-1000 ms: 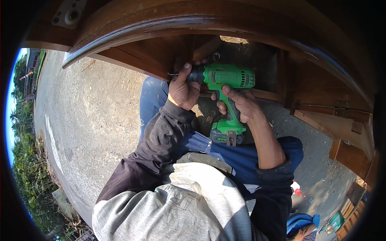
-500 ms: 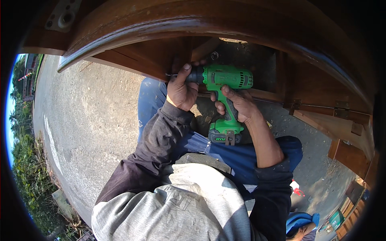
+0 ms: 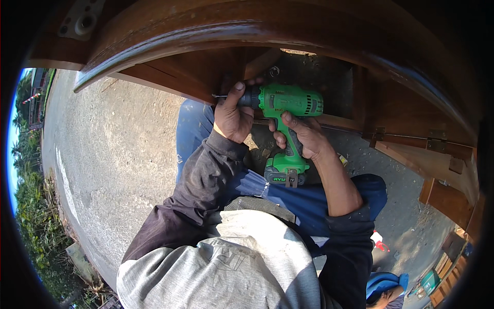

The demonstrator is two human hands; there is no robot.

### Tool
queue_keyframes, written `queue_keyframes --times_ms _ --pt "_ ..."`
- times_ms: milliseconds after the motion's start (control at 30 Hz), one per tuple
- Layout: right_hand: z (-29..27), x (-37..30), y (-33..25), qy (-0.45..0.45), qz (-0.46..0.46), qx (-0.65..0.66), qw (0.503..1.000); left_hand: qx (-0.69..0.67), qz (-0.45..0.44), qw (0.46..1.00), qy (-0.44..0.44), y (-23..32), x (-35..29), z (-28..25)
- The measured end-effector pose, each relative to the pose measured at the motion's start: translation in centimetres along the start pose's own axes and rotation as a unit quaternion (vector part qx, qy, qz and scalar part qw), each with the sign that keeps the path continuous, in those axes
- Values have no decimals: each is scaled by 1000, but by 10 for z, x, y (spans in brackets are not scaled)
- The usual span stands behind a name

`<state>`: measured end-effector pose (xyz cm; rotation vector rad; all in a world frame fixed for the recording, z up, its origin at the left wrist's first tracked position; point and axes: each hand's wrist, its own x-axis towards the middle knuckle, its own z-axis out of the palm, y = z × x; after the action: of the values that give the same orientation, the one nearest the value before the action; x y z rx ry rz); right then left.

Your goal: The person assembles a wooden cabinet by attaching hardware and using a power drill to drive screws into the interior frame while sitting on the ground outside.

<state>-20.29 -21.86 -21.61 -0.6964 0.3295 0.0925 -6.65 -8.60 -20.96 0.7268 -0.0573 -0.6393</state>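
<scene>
A green cordless drill [image 3: 292, 99] lies level in front of me, its black chuck pointing left. My right hand [image 3: 309, 137] is closed round its dark grip, thumb up near the back of the body. My left hand [image 3: 232, 121] is closed at the chuck, thumb raised beside it; some of its fingers are hidden behind the drill's nose. A thin bit [image 3: 219, 96] shows left of that thumb, its tip at the edge of a brown wooden panel [image 3: 175, 77]. Whether the tip has entered the wood, I cannot tell.
A varnished curved wooden rail [image 3: 216, 33] arches over my hands. Hinged wooden parts [image 3: 427, 159] stand to the right. A red and white object [image 3: 379, 241] is on the ground at lower right, near another person's arm [image 3: 383, 298]. Plants [image 3: 36, 206] line the far left.
The drill has shifted very slightly left, its battery end swinging a little left and down with my right hand. My left hand stays in place.
</scene>
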Motion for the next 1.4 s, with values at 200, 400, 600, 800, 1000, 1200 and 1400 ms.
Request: queue_keyframes --times_ms 200,400,600,800,1000,1200,1400 --pt "1 0 4 -1 -31 -14 999 1 -10 1000 -9 1 -2 3" --pt "-1 1 6 -5 -21 -13 1000 -3 -6 1000 -3 0 -2 3" --pt "-1 1 5 -15 -24 -19 999 -15 -14 1000 0 -1 -2 2" --pt "-2 2 3 -18 -18 -31 999 -24 -12 1000 1 -3 -1 -3" --pt "-5 5 8 -25 -13 6 1000 -17 -14 1000 -5 -4 -1 -4" --pt "-4 5 8 -40 -20 2 999 -15 -24 1000 -9 0 -3 -1" --pt "-3 7 6 -43 -30 -21 998 -29 -9 1000 0 -2 -2 -5"
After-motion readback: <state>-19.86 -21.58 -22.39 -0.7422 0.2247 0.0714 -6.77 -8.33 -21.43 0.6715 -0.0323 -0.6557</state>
